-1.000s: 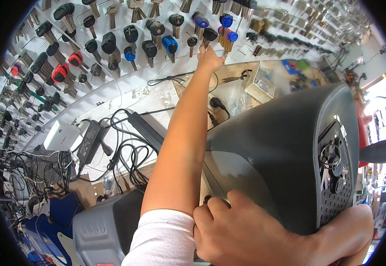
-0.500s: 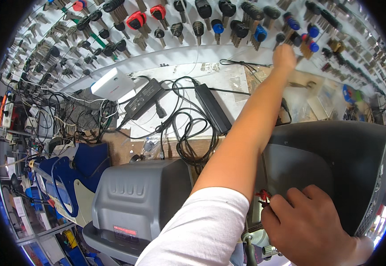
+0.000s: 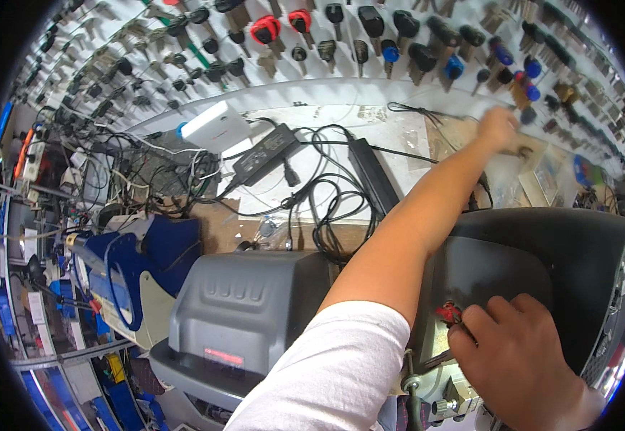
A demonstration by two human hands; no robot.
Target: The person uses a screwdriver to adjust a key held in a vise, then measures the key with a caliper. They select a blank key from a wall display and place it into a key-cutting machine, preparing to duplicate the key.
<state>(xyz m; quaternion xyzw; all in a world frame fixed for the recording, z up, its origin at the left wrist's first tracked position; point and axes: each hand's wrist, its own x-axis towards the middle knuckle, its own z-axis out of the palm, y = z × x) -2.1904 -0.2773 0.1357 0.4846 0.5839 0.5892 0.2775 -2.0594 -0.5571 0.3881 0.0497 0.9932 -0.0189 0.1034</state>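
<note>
My left arm, in a white sleeve, stretches across to the far right, and my left hand [image 3: 498, 128] is smeared by motion just below the wall of hanging keys [image 3: 453, 67]. A dark key head [image 3: 528, 115] shows right beside its fingertips; I cannot tell if it is held. At the lower right my right hand [image 3: 517, 352] is closed, fingers curled, with a small red object [image 3: 448, 312] at its fingertips; its kind is unclear. Below that hand are a metal clamp with a knurled knob [image 3: 445, 409] and a dark-handled lever [image 3: 412, 384].
A dark machine hood [image 3: 578, 251] rises on the right. A grey machine housing [image 3: 248, 302] stands left of my arm. Black power adapters [image 3: 266, 154], coiled cables [image 3: 334, 208] and a white box [image 3: 217, 127] lie on the bench. A blue machine [image 3: 169, 251] sits farther left.
My left hand has come down and back from the hanging keys. My right hand stays by the red object. The whole view has shifted slightly.
</note>
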